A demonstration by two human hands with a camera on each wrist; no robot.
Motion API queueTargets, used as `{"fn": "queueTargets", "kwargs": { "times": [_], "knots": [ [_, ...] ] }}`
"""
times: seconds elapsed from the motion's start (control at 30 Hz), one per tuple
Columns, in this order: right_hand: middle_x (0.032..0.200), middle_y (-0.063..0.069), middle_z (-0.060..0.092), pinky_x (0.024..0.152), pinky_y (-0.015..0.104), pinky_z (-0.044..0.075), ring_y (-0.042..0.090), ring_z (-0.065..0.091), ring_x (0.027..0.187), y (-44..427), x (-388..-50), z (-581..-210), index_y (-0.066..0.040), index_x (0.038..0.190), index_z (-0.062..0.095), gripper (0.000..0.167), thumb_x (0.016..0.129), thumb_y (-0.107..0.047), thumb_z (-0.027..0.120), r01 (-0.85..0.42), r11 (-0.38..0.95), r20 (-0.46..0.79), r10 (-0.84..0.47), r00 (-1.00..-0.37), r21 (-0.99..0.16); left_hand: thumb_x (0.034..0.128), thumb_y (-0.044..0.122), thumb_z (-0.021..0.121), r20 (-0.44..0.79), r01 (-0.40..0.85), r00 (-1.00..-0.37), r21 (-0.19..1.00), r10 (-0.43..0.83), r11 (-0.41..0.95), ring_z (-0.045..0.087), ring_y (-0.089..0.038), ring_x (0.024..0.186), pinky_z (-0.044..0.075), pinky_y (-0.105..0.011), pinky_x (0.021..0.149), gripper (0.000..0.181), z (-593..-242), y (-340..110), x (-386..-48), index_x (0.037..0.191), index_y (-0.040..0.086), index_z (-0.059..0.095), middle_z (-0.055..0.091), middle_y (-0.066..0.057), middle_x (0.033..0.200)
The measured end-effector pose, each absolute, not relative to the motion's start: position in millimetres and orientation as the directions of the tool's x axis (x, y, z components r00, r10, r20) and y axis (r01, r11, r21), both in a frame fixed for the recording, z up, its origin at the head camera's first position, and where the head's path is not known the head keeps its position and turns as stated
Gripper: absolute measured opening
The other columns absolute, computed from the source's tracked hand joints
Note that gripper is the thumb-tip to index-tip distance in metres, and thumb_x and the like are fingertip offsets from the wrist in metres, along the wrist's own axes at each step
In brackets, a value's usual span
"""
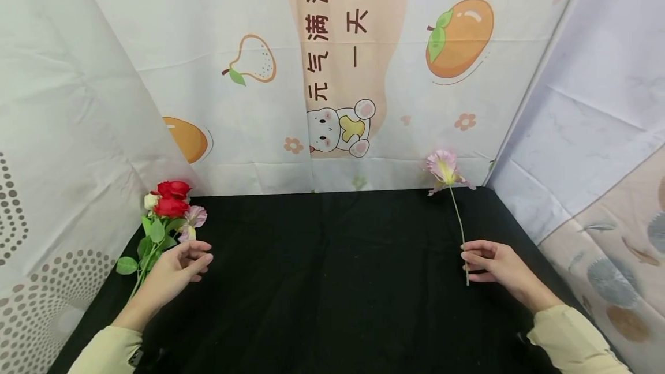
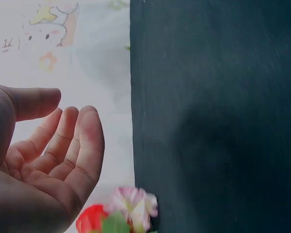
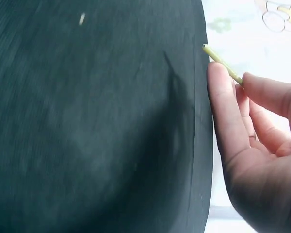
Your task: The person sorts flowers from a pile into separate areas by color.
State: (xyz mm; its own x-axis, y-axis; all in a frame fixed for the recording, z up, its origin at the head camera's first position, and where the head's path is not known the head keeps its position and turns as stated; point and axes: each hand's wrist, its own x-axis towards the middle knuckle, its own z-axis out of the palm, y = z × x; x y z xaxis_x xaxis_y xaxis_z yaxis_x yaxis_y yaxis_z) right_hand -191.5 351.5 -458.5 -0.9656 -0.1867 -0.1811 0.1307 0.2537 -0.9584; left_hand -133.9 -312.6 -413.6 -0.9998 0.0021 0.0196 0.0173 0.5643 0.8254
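Observation:
Between the thumb and fingers of my right hand (image 1: 493,267) is the thin stem of a pink iris-like flower (image 1: 444,169) with a yellow centre. Its bloom points to the back of the table, and the lower stem end (image 3: 222,63) sticks out past the fingertips in the right wrist view. My left hand (image 1: 179,267) holds nothing; its fingers are loosely bent, with a gap to the thumb in the left wrist view. Just beyond it, at the left edge, lies a bunch of red roses (image 1: 171,206) with a white bud (image 1: 150,201), green leaves and another pink flower (image 1: 193,221).
A black cloth (image 1: 322,276) covers the table. White printed curtains (image 1: 249,114) stand along the back, with more fabric at the left (image 1: 57,103) and right (image 1: 582,131) sides. A small pale speck (image 3: 82,19) lies on the cloth in the right wrist view.

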Motion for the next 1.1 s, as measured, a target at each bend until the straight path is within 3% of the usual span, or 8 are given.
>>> {"fn": "queueTargets", "kwargs": {
  "times": [0.3, 0.53, 0.9, 1.1],
  "knots": [
    [0.101, 0.008, 0.07, 0.074, 0.038, 0.062, 0.018, 0.071, 0.087, 366.3, -188.0, -465.3, 0.017, 0.129, 0.053, 0.044, 0.1, -0.012, 0.067, 0.205, 0.287, -0.254, -0.147, -0.956, -0.936, 0.1041, 0.03, 0.061, 0.05, -0.007, -0.997, 0.743, -0.067, 0.669, 0.066, -0.008, 0.082, 0.061, -0.031, 0.067, 0.045, -408.9, -362.5, -132.5, 0.131, -0.006, 0.055, 0.065, -0.022, 0.112],
    [0.102, 0.008, 0.07, 0.074, 0.04, 0.062, 0.02, 0.071, 0.086, 371.2, -186.7, -469.7, 0.017, 0.137, 0.045, 0.052, 0.1, -0.014, 0.066, 0.219, 0.325, -0.272, -0.129, -0.953, -0.92, 0.1047, 0.033, 0.059, -0.011, -0.068, -0.996, 0.69, -0.083, 0.721, 0.067, -0.017, 0.084, 0.06, -0.032, 0.065, 0.05, -420.3, -388.7, -129.8, 0.13, -0.01, 0.054, 0.064, -0.023, 0.115],
    [0.106, 0.009, 0.07, 0.074, 0.039, 0.062, 0.019, 0.071, 0.087, 370.9, -190.5, -463.2, 0.014, 0.14, 0.043, 0.054, 0.101, -0.016, 0.066, 0.18, 0.318, -0.225, -0.111, -0.968, -0.931, 0.1029, 0.025, 0.061, 0.045, -0.053, -0.995, 0.533, -0.091, 0.844, 0.067, -0.029, 0.083, 0.054, -0.029, 0.058, 0.04, -428.3, -418.3, -132.0, 0.119, -0.012, 0.06, 0.067, -0.027, 0.105],
    [0.102, 0.01, 0.068, 0.072, 0.04, 0.063, 0.021, 0.07, 0.085, 368.6, -189.1, -465.8, 0.017, 0.137, 0.045, 0.049, 0.101, -0.012, 0.063, 0.226, 0.399, -0.282, -0.087, -0.955, -0.888, 0.1005, 0.023, 0.065, 0.047, -0.064, -0.994, 0.488, -0.099, 0.871, 0.064, -0.027, 0.079, 0.051, -0.033, 0.059, 0.041, -434.4, -426.6, -132.4, 0.119, -0.013, 0.059, 0.065, -0.025, 0.101]
  ]
}}
